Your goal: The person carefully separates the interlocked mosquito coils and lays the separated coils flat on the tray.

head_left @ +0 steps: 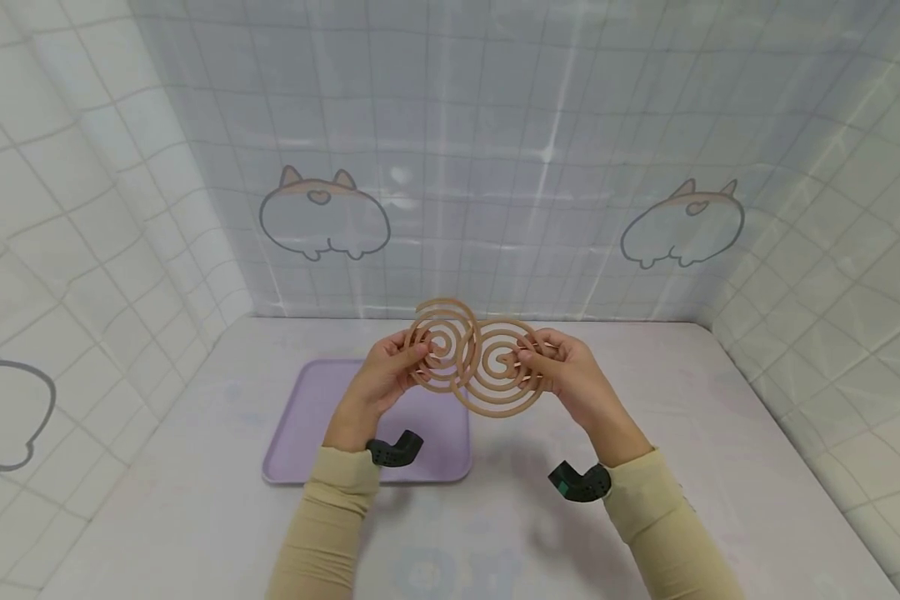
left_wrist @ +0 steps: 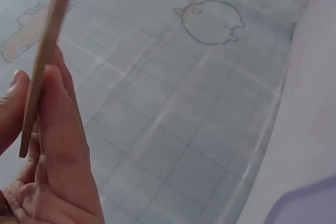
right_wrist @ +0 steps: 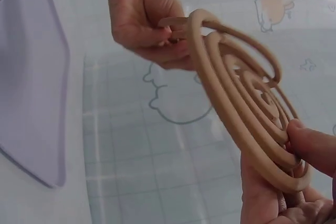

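Two tan mosquito coils are held up over the table, overlapping each other where they meet in the middle. The left coil (head_left: 444,312) is pinched between thumb and fingers of my left hand (head_left: 386,371). My right hand (head_left: 570,375) pinches the right coil (head_left: 498,414) by its outer side. Seen edge-on in the left wrist view, the coil (left_wrist: 44,51) is a thin strip between thumb and fingers. The right wrist view shows the spiral rings of a coil (right_wrist: 236,124) slanting away from the right thumb. Whether the rings are linked or only overlap, I cannot tell.
A lilac tray (head_left: 285,433) lies on the white table (head_left: 195,517), below and behind the left hand. Tiled-pattern sheeting (head_left: 495,125) with cartoon drawings rises behind the table and at both sides. Each wrist wears a dark band, such as the right band (head_left: 581,483).
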Demonstrator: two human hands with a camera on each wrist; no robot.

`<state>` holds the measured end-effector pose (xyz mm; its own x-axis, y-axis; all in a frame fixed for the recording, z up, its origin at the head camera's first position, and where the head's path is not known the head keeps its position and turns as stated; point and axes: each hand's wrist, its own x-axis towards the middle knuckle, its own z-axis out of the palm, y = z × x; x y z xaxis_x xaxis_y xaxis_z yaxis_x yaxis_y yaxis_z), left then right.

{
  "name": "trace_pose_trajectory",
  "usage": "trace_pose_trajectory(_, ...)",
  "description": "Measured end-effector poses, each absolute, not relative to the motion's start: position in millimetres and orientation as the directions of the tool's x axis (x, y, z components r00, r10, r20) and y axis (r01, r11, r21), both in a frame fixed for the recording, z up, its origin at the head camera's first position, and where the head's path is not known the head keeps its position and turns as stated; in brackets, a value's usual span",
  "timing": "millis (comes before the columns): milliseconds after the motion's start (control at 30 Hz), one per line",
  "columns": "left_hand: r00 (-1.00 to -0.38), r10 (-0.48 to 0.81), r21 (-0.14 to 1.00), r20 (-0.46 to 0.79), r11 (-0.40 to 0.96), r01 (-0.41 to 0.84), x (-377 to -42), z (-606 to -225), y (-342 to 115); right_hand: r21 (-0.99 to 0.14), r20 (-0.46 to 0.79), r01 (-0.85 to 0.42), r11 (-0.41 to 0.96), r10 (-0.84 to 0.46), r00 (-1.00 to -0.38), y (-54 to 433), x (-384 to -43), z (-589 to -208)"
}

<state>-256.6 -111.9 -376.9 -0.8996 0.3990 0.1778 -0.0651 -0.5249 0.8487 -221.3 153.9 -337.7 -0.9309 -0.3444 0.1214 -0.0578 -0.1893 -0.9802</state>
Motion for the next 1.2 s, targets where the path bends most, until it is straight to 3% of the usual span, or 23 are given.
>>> trace_pose_trajectory(233, -0.921, 0.35, 0.895, 0.172, -0.445, -0.002, -254, -370, -118, -0.977, 0.058, 0.008, -0.214, -0.301, -0.952, 158, -221, -336)
trace_pose_trajectory(400, -0.931, 0.33, 0.912, 0.157, -0.41, 0.009, -251, -367, -120, -0.992, 0.024, 0.007, -0.13, -0.237, -0.971, 161, -222, -336)
trace_pose_trajectory(833, -0.954, 0.263, 0.947, 0.143, -0.316, 0.055, -249, -357, -125, -0.997, 0.052, -0.033, -0.076, -0.261, -0.964, 170, -223, -333)
trace_pose_trajectory(1200, -0.959, 0.243, 0.974, 0.148, -0.206, 0.098, -249, -350, -131, -0.996, 0.062, -0.072, 0.049, -0.178, -0.982, 174, -225, -331)
